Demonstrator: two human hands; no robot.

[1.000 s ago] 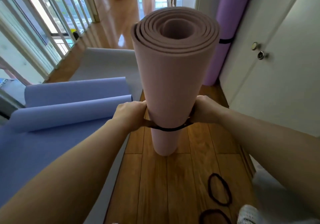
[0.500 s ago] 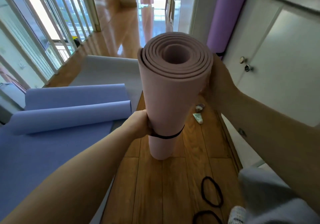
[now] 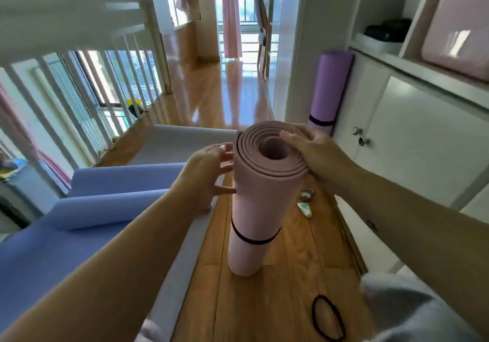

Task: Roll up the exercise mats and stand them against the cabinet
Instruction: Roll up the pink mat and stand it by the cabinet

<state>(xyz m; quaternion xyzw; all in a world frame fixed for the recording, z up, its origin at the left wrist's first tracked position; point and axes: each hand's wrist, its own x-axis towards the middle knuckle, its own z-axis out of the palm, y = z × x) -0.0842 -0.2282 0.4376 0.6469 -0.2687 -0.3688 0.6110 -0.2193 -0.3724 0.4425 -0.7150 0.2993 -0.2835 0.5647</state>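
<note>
A rolled pink mat (image 3: 255, 204) stands upright on the wooden floor, bound low down by a black band (image 3: 254, 240). My right hand (image 3: 309, 151) grips its top rim from the right. My left hand (image 3: 209, 172) rests against its upper left side with fingers spread, touching it. A rolled purple mat (image 3: 328, 90) with a black band leans upright against the white cabinet (image 3: 423, 140) further back. A blue mat (image 3: 53, 236) lies on the floor at left, partly rolled at its far end. A grey mat (image 3: 182, 140) lies flat beyond it.
A black elastic band (image 3: 328, 318) lies on the floor in front. Small items (image 3: 305, 201) sit on the floor behind the pink mat. A white railing (image 3: 87, 98) runs along the left. Open shelves with a pink case (image 3: 460, 24) top the cabinet.
My left hand has moved up from the band to the pink roll's upper side. The right hand now holds the top rim. The view has pulled back and up.
</note>
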